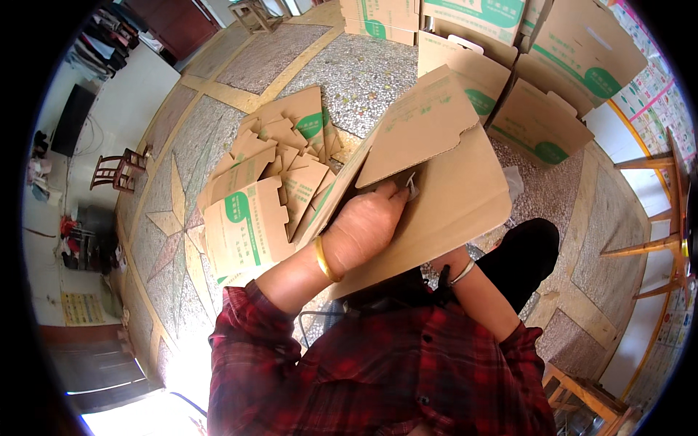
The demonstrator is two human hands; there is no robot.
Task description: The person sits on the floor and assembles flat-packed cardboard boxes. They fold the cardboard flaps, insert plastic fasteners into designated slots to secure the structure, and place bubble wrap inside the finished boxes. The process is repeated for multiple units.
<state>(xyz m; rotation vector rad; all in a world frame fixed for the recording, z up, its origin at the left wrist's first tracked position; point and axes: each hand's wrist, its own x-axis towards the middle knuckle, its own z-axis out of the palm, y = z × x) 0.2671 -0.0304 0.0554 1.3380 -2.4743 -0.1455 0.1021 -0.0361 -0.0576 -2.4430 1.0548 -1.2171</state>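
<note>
A partly folded brown cardboard box [458,196] rests tilted over my lap, its raised flap [422,123] standing above the opening. My left hand [367,224] reaches into that opening with fingers curled together. At its fingertips shows a small whitish strip [412,187], pinched there and too small to tell more about. Beneath the box's near edge is my right hand [451,260]; only the part by the wrist shows, and its fingers are hidden behind the cardboard.
Left of the box, a pile of flattened cartons [243,218] with green print lies on the patterned stone floor [171,211]. Several opened boxes [542,120] stand at the far right. A wooden chair [120,168] is at the left, and wooden furniture legs [643,247] are at the right.
</note>
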